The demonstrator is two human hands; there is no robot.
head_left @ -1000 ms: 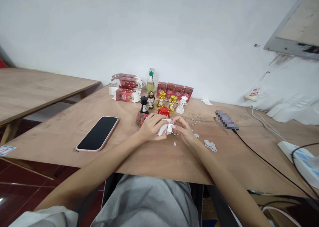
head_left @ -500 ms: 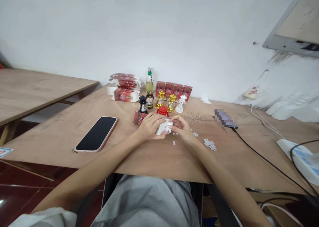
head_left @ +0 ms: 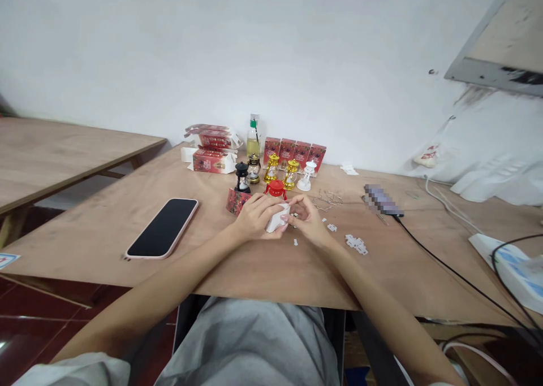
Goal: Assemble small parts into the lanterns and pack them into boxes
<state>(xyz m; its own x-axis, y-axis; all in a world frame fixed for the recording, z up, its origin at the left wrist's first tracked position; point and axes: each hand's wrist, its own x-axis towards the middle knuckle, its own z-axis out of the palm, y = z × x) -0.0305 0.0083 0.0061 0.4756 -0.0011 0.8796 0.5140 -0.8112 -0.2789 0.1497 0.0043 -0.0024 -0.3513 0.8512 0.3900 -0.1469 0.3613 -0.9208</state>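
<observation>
My left hand (head_left: 254, 216) is curled round a small white box (head_left: 278, 219), which it holds just above the wooden table (head_left: 271, 261). My right hand (head_left: 309, 221) meets it from the right, its fingertips pinched at the box's end. Right behind my hands stand a red miniature lantern (head_left: 275, 189) and a red printed box (head_left: 235, 200). Several tiny white plastic pieces (head_left: 355, 243) lie on the table to the right of my right hand.
A row of small lanterns (head_left: 271, 170), black, gold and white, stands before red boxes (head_left: 294, 150) and a bottle (head_left: 253, 140). A phone (head_left: 163, 228) lies at the left. Another dark device (head_left: 382, 200) with a black cable (head_left: 458, 276) lies at the right, and a second table (head_left: 51, 154) stands far left.
Both hands have stayed at the same spot. The white box has turned a little in my fingers, and my right fingertips have closed in on its end.
</observation>
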